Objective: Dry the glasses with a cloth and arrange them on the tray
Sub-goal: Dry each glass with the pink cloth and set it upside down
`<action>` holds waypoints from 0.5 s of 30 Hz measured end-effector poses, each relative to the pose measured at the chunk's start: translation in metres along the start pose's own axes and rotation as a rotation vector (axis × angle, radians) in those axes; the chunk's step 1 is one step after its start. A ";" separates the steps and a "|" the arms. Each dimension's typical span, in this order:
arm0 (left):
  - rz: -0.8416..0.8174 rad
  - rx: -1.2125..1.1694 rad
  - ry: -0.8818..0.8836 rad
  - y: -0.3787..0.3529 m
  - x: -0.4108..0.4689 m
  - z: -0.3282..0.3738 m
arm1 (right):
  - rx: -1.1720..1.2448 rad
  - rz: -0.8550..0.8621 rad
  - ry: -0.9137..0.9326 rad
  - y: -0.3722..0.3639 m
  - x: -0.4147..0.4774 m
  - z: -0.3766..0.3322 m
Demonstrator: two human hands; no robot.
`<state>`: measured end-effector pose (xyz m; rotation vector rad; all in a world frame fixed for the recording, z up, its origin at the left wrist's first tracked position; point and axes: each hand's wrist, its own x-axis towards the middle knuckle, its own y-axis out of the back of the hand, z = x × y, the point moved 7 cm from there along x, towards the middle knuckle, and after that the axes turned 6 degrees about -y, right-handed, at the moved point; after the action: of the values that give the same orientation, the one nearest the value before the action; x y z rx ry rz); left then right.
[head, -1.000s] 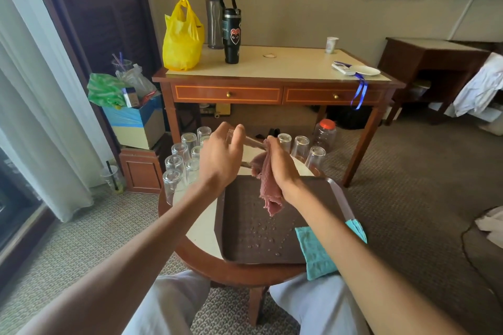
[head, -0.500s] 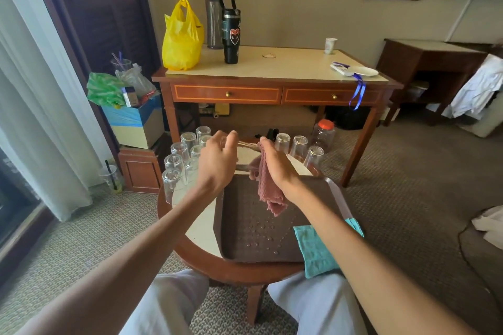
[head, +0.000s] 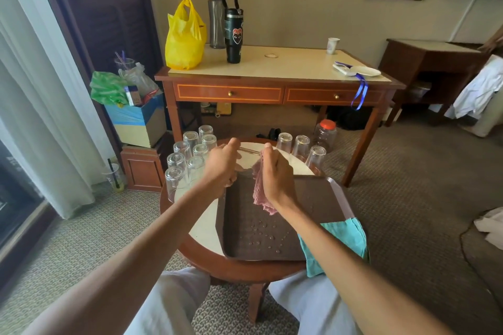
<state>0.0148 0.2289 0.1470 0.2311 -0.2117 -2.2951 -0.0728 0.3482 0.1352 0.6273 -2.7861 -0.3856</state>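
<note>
Left hand (head: pixel 221 164): centre frame, fingers curled round a glass (head: pixel 246 159).
Glass: clear and tipped sideways between the two hands. It is mostly hidden, with only a thin rim line showing.
Right hand (head: pixel 276 177): fingers curled on a pink cloth (head: pixel 260 193), pressed to the glass mouth.
Pink cloth: waffle-textured, with its loose end hanging over the tray's far end.
Tray (head: pixel 321 198): brown, lower centre on the round table (head: pixel 206 226), with water drops (head: pixel 264 231) beading on it.
Cluster of glasses (head: pixel 190 155): clear, upside-down, left of the hands on the table.
Three more glasses (head: pixel 300 147): upside-down, right of the hands at the table's far edge.
Teal cloth (head: pixel 343 239): tucked under the tray's near right corner.
</note>
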 end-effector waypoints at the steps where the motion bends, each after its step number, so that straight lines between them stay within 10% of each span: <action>1: -0.011 -0.045 0.044 -0.001 -0.002 -0.002 | -0.034 0.027 0.062 0.003 -0.003 -0.005; 9: 0.391 0.421 -0.741 0.017 -0.028 0.041 | 0.260 -0.276 -0.378 -0.014 -0.014 0.014; 15: 0.331 0.506 -0.666 0.042 -0.007 0.023 | 0.437 -0.345 -0.576 -0.007 -0.019 0.050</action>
<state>0.0442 0.2076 0.1800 -0.3090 -1.0875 -1.8781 -0.0683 0.3602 0.0827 1.2848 -3.3415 -0.0027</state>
